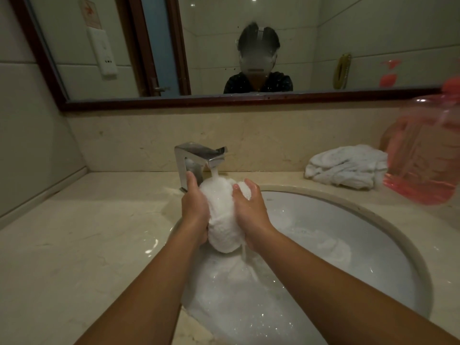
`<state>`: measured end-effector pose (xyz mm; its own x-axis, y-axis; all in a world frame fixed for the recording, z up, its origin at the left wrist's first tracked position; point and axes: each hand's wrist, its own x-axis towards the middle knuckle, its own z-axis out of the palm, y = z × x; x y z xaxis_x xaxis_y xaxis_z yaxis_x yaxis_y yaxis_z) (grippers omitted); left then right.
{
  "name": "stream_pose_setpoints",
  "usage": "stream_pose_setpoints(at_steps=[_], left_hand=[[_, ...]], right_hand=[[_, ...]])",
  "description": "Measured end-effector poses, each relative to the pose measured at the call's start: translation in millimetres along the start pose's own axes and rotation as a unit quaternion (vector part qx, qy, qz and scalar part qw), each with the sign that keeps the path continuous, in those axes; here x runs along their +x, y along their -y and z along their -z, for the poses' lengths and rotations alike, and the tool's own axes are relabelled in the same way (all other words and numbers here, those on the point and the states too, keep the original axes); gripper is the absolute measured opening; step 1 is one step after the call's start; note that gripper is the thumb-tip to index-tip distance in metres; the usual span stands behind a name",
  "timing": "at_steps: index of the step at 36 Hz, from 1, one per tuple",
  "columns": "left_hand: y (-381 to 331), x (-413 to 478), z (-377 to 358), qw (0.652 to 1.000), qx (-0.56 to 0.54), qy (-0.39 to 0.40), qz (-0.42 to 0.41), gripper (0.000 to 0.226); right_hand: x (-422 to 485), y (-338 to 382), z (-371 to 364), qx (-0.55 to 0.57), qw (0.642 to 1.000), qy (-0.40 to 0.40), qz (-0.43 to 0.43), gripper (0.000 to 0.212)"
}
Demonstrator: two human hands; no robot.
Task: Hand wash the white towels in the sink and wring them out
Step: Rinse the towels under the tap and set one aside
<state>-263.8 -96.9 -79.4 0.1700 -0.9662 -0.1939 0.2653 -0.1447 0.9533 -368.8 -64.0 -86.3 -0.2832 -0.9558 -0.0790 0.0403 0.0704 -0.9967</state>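
**Wet towel bunched in both hands under the running tap**

A white towel (222, 215), soaked and bunched into a long lump, is held upright above the left part of the sink (373, 215), just in front of the tap. The left hand (195, 207) grips its left side, thumb pointing up and fingers curled round behind the cloth. The right hand (251, 212) grips its right side, with thumb and fingers curled over the upper part and clamped on the fabric. The two hands face each other with the towel pressed between them. A thin trickle runs from the lump's lower end into the basin.

Water (214, 171) pours from the square chrome tap (196, 158) straight onto the top of the towel. Below, the basin holds cloudy, foamy water (236, 307); a pale mass lies under it toward the right, and whether it is more cloth cannot be told.

A second white towel (346, 170) lies crumpled on the beige stone counter (87, 232) behind the sink's right rim. Just to its right, a clear pink bottle (423, 150) overlaps the towel's right end in the view. A dark-framed mirror (224, 46) hangs above the backsplash
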Motion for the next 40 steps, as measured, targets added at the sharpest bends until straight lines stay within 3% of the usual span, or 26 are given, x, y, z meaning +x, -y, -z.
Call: stream_pose_setpoints(at_steps=[12, 17, 21, 26, 30, 36, 40], left_hand=[[-4.1, -6.2, -2.5, 1.000, 0.020, -0.001, 0.017, 0.090], [-3.4, -8.0, -5.5, 0.998, 0.012, 0.040, 0.042, 0.094], [-3.2, -12.9, -6.8, 0.993, 0.033, 0.088, 0.075, 0.084], [-4.3, -18.3, -9.4, 0.991, 0.053, 0.099, 0.071, 0.080], [-4.3, -14.2, -8.6, 0.997, 0.057, 0.036, 0.044, 0.083], [-9.0, -13.7, -2.4, 0.998, 0.032, -0.044, 0.028, 0.060], [-9.4, -8.3, 3.8, 0.997, -0.021, -0.070, 0.027, 0.070]], right_hand=[[-2.2, 0.2, -3.0, -0.016, 0.998, -0.011, 0.061, 0.049], [-5.3, 5.2, -2.1, -0.010, 0.994, -0.032, 0.107, 0.049], [-7.3, 8.4, 1.9, 0.008, 0.989, -0.037, 0.142, 0.048], [-6.6, 9.7, 3.7, 0.030, 0.988, -0.044, 0.142, 0.050], [-4.9, 11.8, 4.8, 0.022, 0.991, -0.027, 0.126, 0.047], [0.0, 10.4, 2.0, 0.018, 0.997, -0.022, 0.076, 0.035], [10.2, 2.0, 3.5, 0.048, 0.999, -0.022, -0.002, 0.058]])
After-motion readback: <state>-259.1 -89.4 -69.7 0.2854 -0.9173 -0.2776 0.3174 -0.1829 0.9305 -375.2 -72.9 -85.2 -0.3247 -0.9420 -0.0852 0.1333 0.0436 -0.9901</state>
